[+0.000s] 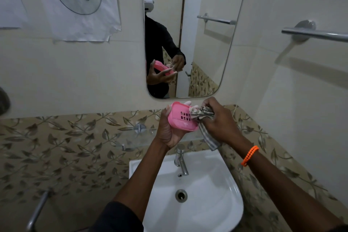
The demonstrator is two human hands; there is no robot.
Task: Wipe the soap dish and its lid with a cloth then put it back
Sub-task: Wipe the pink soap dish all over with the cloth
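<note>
My left hand [168, 131] grips a pink plastic soap dish [180, 118] with slotted holes, held up tilted above the sink. My right hand [214, 118] holds a bunched grey striped cloth [202, 113] and presses it against the dish's right end. A tail of the cloth hangs down below my right hand. I cannot tell whether the lid is on the dish or elsewhere. The mirror [207, 43] reflects both hands with the dish.
A white sink [222, 184] with a chrome tap [180, 160] lies below my hands. A clear glass shelf [131, 137] is fixed to the tiled wall at left. A towel rail [316, 34] is on the right wall. A paper sheet marked 11 [79, 2] hangs upper left.
</note>
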